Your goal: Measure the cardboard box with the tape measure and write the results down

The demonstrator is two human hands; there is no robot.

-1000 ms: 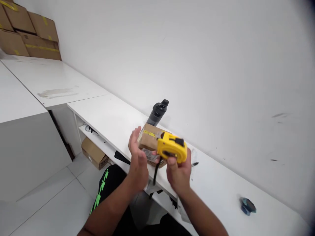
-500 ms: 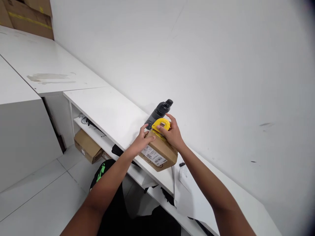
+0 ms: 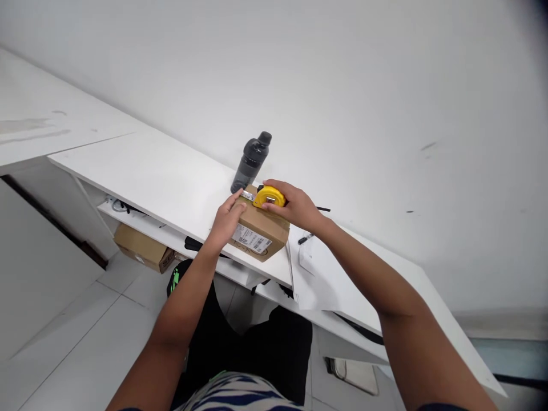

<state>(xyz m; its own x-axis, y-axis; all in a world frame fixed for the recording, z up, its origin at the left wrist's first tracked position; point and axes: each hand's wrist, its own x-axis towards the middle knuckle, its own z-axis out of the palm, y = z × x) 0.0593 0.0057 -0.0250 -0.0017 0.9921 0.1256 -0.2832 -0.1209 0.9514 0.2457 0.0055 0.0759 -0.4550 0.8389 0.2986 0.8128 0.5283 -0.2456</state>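
Observation:
A small brown cardboard box (image 3: 280, 229) with a white shipping label (image 3: 252, 238) rests on the white counter. My right hand (image 3: 297, 204) is closed round a yellow tape measure (image 3: 276, 194), held over the top of the box. A short length of its blade (image 3: 247, 195) reaches left along the box's upper side. My left hand (image 3: 226, 221) grips the box's left end, thumb on top and forefinger at the blade's tip. Just behind the box stands a dark bottle (image 3: 249, 162) with a black cap.
White paper sheets (image 3: 317, 285) and a black marker (image 3: 305, 238) lie on the counter (image 3: 149, 171) to the right. Another thin dark stick (image 3: 323, 209) is near the wall. Under the counter, a shelf holds cables, and a larger carton (image 3: 143, 248) sits below.
My view has turned, so the counter and box appear shifted up and left. More of the tape blade shows between my hands, and my right forefinger has come down round the case.

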